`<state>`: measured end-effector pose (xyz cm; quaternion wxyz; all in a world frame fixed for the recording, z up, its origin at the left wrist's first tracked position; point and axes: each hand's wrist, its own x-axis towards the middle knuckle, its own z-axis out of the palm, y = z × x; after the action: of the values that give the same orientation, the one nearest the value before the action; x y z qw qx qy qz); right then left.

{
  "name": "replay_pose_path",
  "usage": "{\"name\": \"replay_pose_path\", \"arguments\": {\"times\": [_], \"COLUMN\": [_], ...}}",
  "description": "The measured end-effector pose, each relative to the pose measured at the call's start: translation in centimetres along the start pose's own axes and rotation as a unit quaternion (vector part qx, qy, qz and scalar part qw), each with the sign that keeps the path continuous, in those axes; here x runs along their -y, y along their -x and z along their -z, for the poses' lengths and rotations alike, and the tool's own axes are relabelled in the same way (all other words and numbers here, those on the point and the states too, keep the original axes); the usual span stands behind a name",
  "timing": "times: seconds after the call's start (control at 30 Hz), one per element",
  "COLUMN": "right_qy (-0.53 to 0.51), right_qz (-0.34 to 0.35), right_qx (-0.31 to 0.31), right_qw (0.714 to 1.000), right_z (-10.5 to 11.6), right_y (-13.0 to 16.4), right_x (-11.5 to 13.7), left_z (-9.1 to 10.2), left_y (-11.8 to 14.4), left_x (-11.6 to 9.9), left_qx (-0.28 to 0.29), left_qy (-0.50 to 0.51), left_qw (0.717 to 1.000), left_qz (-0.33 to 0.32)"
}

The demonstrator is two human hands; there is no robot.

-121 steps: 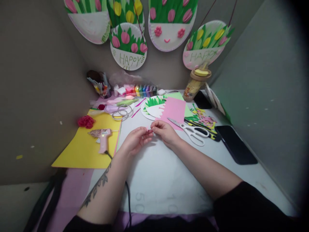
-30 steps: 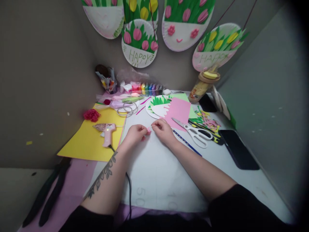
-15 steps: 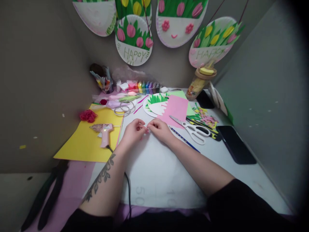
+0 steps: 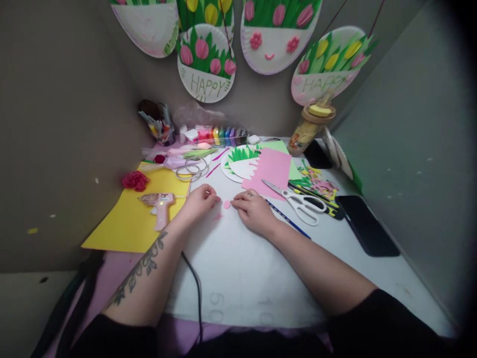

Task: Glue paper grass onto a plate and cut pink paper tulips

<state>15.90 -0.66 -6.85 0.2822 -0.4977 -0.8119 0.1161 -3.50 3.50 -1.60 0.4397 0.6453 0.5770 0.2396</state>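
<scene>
Head view, white work mat on a desk in a grey corner booth. Faint grey numerals print along the mat's near edge; "50" reads, the rest too pale to make out.

Left hand rests on the mat, fingers curled loosely inward, nothing visibly gripped; whether a scrap sits under the fingers cannot be told. Right hand lies flat-ish on the mat, fingers together, fingertips pointing at a small round pink paper piece. That piece lies on the mat between the two hands, just beside the right fingertips; contact cannot be judged. A fainter pink scrap lies just below it.

Left of the left hand: pink hot glue gun lying on a yellow paper sheet, black cord trailing toward the near edge. Right of the right hand: white-handled scissors, a blue pencil, a pink paper sheet overlapping a white paper plate with green paper grass. Black phone far right.

Wall behind: hanging paper-plate tulip baskets; the middle one is lettered "HAPPY" in green, another on the right shows a paler "HAPPY".
</scene>
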Motion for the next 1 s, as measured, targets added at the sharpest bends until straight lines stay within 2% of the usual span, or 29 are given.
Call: {"name": "replay_pose_path", "arguments": {"times": [0.17,0.3,0.6,1.0], "right_qy": [0.041,0.084,0.119,0.104], "right_qz": [0.010,0.016,0.041,0.041], "right_qx": [0.036,0.064,0.107,0.111], "right_qw": [0.998,0.994,0.986,0.987], "right_z": [-0.1,0.0,0.3,0.7], "right_y": [0.0,-0.1,-0.5,-0.7], "right_x": [0.4,0.8,0.7,0.6], "left_z": [0.2,0.3,-1.3,-2.0], "left_y": [0.9,0.5,-1.2,-1.1], "left_x": [0.7,1.0,2.0,2.1], "left_qx": [0.021,0.019,0.030,0.005], "left_qy": [-0.004,-0.026,-0.120,-0.159], "left_qw": [1.000,0.999,0.987,0.984], "left_qz": [-0.015,-0.030,-0.105,-0.079]}}
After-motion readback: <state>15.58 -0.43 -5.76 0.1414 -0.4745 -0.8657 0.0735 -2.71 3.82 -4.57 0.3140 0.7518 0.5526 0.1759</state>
